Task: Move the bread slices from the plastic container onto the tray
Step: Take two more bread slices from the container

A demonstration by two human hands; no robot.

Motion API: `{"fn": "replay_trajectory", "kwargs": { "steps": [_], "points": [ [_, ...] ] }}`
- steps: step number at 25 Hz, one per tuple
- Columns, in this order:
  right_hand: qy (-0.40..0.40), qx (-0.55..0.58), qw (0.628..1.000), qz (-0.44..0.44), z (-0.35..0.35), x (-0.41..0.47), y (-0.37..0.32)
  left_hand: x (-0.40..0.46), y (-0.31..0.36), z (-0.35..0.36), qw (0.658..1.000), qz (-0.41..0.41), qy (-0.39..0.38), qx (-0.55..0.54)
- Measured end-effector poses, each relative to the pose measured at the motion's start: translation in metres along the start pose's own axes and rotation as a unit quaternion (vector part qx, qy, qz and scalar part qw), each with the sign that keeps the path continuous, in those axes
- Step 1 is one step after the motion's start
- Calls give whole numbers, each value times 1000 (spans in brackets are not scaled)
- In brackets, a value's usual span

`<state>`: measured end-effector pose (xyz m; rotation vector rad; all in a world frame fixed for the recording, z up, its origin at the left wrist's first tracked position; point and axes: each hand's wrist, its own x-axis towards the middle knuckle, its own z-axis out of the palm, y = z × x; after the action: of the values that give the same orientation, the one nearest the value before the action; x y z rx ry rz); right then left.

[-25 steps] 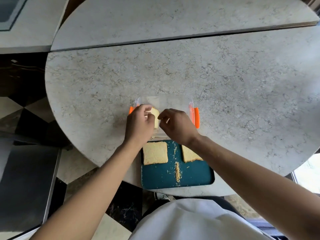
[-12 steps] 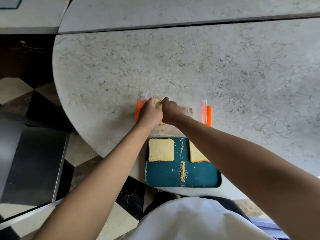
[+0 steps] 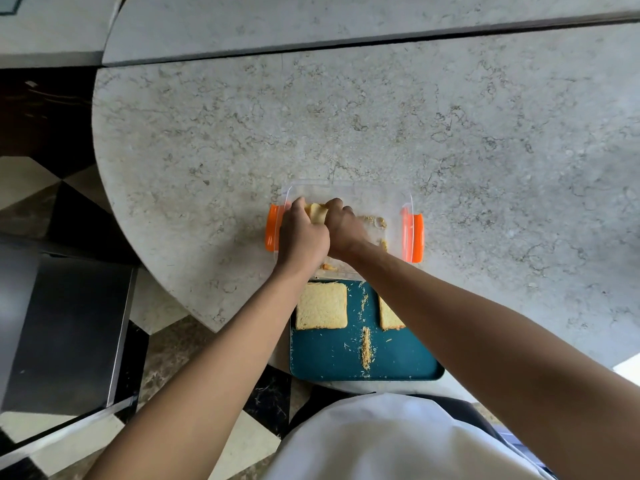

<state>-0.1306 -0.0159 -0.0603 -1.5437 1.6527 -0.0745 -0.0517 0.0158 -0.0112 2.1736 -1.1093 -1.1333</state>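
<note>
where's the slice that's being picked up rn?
In the head view, the bread slice sits in the left part of the clear plastic container, pinched between the left hand and right hand, just beyond the teal tray.

Big rounded stone table, grey w/ dark veins, daylight across it. A second grey slab butts up behind. Left: checkered floor, black & cream tiles, plus a dark glossy cabinet.

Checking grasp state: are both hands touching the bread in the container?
Touching. Head view shows left hand and right hand closed against the bread.
</note>
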Motion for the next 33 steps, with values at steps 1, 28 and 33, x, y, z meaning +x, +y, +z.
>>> {"fn": "replay_trajectory", "kwargs": {
  "steps": [1, 28, 33],
  "points": [
    [1, 7, 1000, 4, 0, -1, 1, -1, 2, 1, 1000, -8, 2, -13],
    [-22, 202, 976, 80, -14, -8, 24, 4, 7, 4, 899, -261, -39, -349],
    [-17, 197, 976, 91, -18, -5, 30, 8, 5, 15, 941, -172, 46, -288]
  ]
}}
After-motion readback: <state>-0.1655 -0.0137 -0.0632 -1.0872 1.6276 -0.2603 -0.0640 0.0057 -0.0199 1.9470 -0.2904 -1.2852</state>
